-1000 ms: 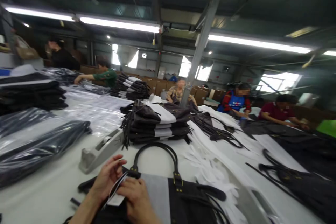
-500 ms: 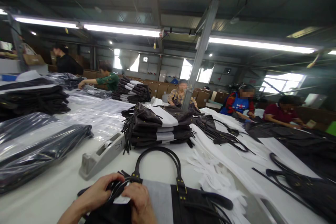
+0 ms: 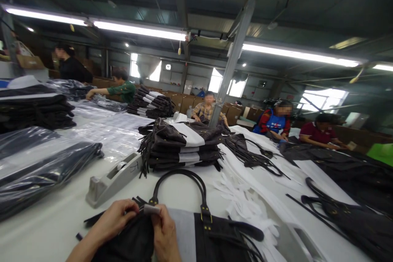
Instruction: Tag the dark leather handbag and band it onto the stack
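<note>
In front of me on the table lies a black handbag (image 3: 125, 239) with looped handles and brass-coloured buckles; a pale grey band wraps its middle. My left hand (image 3: 118, 219) is closed, fingertips pinching at the bag's upper left edge beside the left handle base. My right hand (image 3: 166, 233) grips a small whitish strip (image 3: 152, 210) between thumb and fingers, right up against that edge. Exactly what lies under the left fingertips is partly hidden. A grey tape dispenser (image 3: 113, 180) stands beyond my left hand.
Behind the bag rises a stack of dark bags (image 3: 181, 145) with white bands. Crumpled white strips (image 3: 242, 204) lie to the right, and plastic-wrapped bags (image 3: 46, 172) at left. More dark bags (image 3: 337, 208) cover the right side. A metal post (image 3: 235, 61) stands beyond the stack; several people work around.
The white piece was spread lower over the bag; now it shows as a narrow strip at the edge, between my fingers. My right hand has turned and risen slightly. The view has shifted slightly.
</note>
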The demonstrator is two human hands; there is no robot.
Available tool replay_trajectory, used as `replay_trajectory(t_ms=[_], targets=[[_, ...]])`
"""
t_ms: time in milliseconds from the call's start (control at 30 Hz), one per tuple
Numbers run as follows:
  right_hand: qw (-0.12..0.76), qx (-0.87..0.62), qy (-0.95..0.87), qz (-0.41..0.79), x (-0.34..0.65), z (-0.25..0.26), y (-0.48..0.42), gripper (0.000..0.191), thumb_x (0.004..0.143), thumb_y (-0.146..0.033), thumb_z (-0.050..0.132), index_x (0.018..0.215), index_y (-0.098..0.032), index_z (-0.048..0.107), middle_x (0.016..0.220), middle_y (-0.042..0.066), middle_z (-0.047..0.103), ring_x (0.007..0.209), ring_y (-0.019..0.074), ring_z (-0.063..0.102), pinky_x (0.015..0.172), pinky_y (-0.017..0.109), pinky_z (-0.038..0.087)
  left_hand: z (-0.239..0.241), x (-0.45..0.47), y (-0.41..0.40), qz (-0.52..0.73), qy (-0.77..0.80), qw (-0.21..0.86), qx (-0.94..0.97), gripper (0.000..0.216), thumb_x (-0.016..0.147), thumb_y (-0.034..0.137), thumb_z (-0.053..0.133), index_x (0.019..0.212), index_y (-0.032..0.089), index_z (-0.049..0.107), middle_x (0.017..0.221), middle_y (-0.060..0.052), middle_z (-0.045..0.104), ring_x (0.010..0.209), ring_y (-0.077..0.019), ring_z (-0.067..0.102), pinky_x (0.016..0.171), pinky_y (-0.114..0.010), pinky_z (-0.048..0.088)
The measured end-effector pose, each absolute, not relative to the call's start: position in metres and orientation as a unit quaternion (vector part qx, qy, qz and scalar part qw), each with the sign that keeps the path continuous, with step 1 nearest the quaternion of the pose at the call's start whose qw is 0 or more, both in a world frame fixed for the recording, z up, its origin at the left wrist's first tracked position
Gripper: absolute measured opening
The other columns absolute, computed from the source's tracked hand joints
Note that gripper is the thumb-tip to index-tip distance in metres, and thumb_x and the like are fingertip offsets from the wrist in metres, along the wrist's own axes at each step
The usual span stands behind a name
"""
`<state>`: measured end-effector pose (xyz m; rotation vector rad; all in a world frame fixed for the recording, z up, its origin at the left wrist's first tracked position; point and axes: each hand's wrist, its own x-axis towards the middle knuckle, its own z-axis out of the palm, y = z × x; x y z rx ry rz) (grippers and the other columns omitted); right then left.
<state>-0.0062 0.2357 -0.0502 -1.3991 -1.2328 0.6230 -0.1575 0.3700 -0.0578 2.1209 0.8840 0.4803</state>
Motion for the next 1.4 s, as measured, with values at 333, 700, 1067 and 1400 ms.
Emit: replay_trajectory(t_ms=[333,700,1067,1400], targets=[[0.597,-0.586,-0.476,0.273,0.003,-0.062,0.247,0.022,0.09,-0.037,0.045,0.094,-0.021,0.059,0.09,0.001,0.065,0.087,0.0146,0.058,0.079,0.024,0.045,-0.06,-0.15,0.364,0.178,0.426,0.251,0.851,0.028,0.082,0.047,0.047,0.08,0.021,0.059,0.081,-0.006,0.061,0.082,-0.0256,0.055,0.076,-0.035,0.035],[0.639,-0.569,-0.429,0.289,0.007,-0.057,0.249,0.027,0.088,-0.041,0.047,0.098,-0.018,0.059,0.093,0.004,0.065,0.089,0.0165,0.059,0.082,0.027,0.047,-0.04,-0.145,0.361,0.231,0.395,0.378,0.805,0.035,0.085,0.049,0.042,0.066,0.021,0.049,0.065,0.001,0.055,0.069,-0.0181,0.052,0.066,-0.028,0.034],[0.632,-0.611,-0.406,0.25,0.016,-0.04,0.246,0.044,0.088,-0.045,0.047,0.123,-0.02,0.055,0.13,0.007,0.056,0.123,0.0207,0.048,0.108,0.033,0.036,-0.008,-0.146,0.344,0.248,0.311,0.619,0.677,0.038,0.079,0.053,0.056,0.066,0.017,0.052,0.061,0.004,0.05,0.06,-0.0113,0.042,0.059,-0.024,0.031],[0.633,-0.645,-0.406,0.141,0.01,-0.027,0.243,0.046,0.086,-0.047,0.053,0.118,-0.016,0.059,0.085,0.005,0.071,0.076,0.0169,0.065,0.064,0.022,0.051,-0.01,-0.142,0.34,0.32,0.193,0.857,0.354,0.008,0.079,0.024,0.062,0.076,0.017,0.06,0.074,0.0,0.056,0.078,-0.0133,0.053,0.077,-0.027,0.047]])
